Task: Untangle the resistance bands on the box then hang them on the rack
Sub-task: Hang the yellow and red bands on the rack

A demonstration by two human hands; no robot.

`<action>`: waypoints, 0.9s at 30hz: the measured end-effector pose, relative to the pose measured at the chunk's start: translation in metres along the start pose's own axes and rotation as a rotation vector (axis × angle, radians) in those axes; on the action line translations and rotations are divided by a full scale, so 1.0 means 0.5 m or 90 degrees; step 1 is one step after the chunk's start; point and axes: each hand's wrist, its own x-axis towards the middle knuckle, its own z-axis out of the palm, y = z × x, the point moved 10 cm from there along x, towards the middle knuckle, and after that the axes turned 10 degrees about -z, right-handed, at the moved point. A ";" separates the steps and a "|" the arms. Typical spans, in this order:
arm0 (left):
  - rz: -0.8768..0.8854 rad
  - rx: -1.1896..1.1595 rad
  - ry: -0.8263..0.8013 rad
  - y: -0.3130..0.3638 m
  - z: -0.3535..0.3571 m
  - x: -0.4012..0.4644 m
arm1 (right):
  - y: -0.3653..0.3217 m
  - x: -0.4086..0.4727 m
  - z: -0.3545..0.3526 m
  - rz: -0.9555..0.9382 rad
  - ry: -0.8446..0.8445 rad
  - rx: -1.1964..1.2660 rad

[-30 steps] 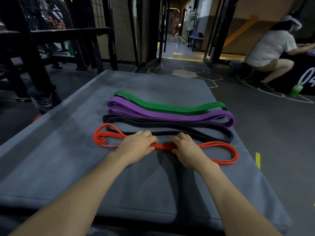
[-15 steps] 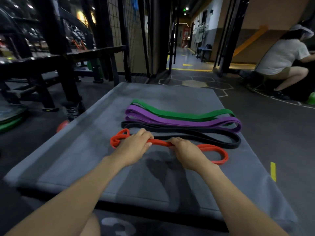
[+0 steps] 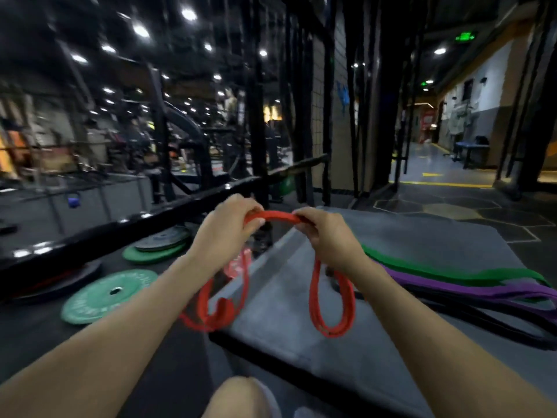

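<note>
- I see the red resistance band point(image 3: 278, 216) lifted clear of the grey padded box point(image 3: 422, 236), stretched in a short arch between my two hands.
- My left hand point(image 3: 224, 230) grips it with fingers curled over the top; a loop hangs below that hand, past the box's left edge, above the floor.
- My right hand point(image 3: 324, 233) grips the other end of the arch, and a second loop dangles under it, over the box's top.
- Both forearms reach forward, hands level and close together, backs of the hands toward me.
- The green band point(image 3: 437, 268), purple band point(image 3: 452, 286) and black band point(image 3: 470, 315) lie side by side on the box, to the right of my right arm.
- Green weight plates point(image 3: 102, 297) lie on the floor at left.
</note>
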 end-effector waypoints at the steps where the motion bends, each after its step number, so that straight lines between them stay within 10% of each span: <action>1: -0.016 0.012 0.032 -0.014 -0.051 -0.004 | -0.041 0.024 -0.001 -0.027 0.016 0.027; 27: -0.267 0.168 0.557 -0.217 -0.816 -0.175 | -0.785 0.335 0.018 -0.300 0.157 0.395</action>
